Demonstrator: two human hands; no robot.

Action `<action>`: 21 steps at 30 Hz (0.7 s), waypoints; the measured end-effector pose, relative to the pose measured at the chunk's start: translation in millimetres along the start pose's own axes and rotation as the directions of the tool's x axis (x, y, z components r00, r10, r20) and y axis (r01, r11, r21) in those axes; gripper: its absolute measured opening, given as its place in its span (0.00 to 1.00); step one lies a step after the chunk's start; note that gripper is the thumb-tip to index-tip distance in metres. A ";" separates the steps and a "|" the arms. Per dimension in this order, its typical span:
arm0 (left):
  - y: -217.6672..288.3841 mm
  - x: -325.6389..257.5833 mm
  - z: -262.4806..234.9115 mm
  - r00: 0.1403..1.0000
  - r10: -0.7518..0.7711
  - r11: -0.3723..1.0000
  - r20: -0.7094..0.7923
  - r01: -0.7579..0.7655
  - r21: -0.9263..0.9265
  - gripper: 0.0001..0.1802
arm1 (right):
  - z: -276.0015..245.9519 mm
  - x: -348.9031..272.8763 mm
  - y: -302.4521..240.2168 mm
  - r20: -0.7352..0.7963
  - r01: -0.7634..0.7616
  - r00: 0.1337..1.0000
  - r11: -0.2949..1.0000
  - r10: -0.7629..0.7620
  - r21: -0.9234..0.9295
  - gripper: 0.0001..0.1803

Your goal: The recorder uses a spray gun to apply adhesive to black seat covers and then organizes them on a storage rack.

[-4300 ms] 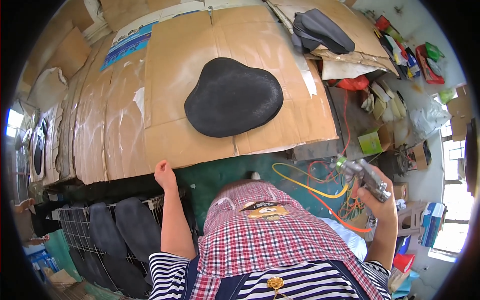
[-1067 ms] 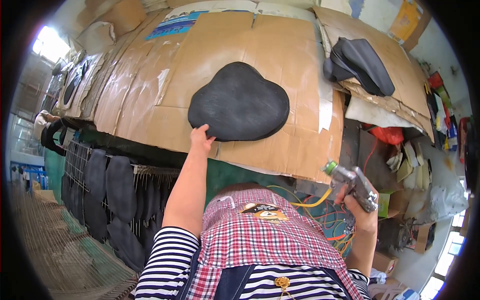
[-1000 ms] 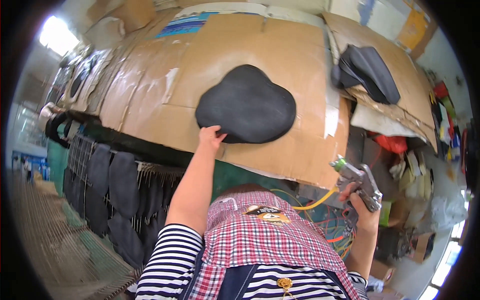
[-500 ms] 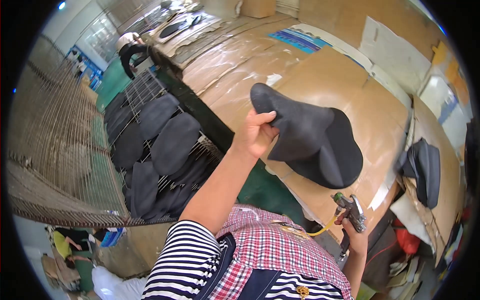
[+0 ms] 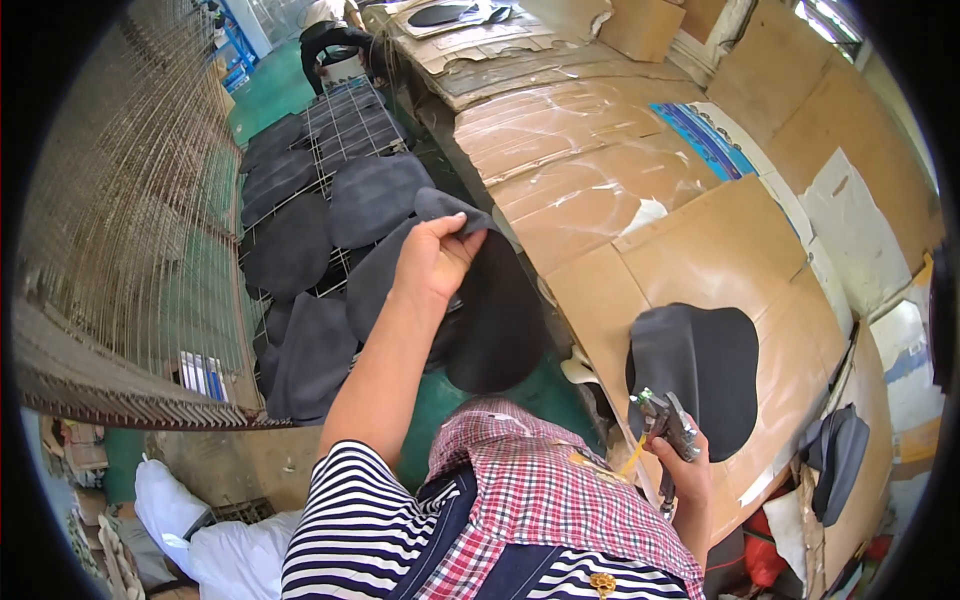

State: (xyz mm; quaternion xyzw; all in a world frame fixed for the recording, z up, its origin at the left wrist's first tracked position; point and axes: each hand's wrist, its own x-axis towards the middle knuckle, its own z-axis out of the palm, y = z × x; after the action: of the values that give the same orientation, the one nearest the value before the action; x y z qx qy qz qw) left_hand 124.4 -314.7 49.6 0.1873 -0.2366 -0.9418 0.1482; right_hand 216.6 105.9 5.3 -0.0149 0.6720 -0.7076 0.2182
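My left hand (image 5: 433, 265) pinches the upper edge of a limp black oval sheet (image 5: 495, 320), which hangs down by the near right side of a wire rack (image 5: 375, 128). Its top corner folds over my fingers. Lower right, a metal spray gun (image 5: 672, 428) with a yellow hose (image 5: 631, 460) sits in the grip of my right hand (image 5: 690, 472). Just beyond the gun, a second black sheet (image 5: 712, 375), partly folded over, lies on the cardboard-covered table (image 5: 600, 240). Several dark oval sheets (image 5: 380, 195) lie spread over the rack.
Stacked wire racks (image 5: 150, 230) rise along the left. Dark folded pieces (image 5: 838, 460) rest on cardboard at the right edge. A person (image 5: 330, 45) bends over at the far end of the rack. White bags (image 5: 215, 540) lie at lower left, and a red bag (image 5: 762, 555) at lower right.
My left hand has swung left from above the table to the rack, carrying a black sheet. Another sheet now shows lying on the cardboard. The view has turned; my right hand keeps the spray gun.
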 end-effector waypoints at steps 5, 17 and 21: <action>62.4 69.5 -20.5 0.995 0.091 0.996 -0.037 -0.092 -0.018 0.09 | 51.4 30.9 -13.7 -0.051 0.005 0.999 0.999 -0.006 -0.035 0.27; 165.9 112.7 3.2 0.910 0.413 0.907 -0.034 -0.407 0.103 0.08 | 94.9 105.8 -17.4 0.104 -0.021 0.994 0.982 0.042 -0.190 0.24; 190.7 145.1 5.4 0.913 0.405 0.912 -0.054 -0.398 0.100 0.08 | 90.0 142.6 7.7 0.187 -0.056 0.977 0.970 0.102 -0.237 0.23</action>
State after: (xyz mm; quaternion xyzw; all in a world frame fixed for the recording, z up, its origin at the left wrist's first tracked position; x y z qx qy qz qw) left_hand 29.9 -526.9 108.6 0.1753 -0.3053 -0.8725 0.3389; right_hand 118.2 -26.0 -32.2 -0.0836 0.7245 -0.6105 0.3089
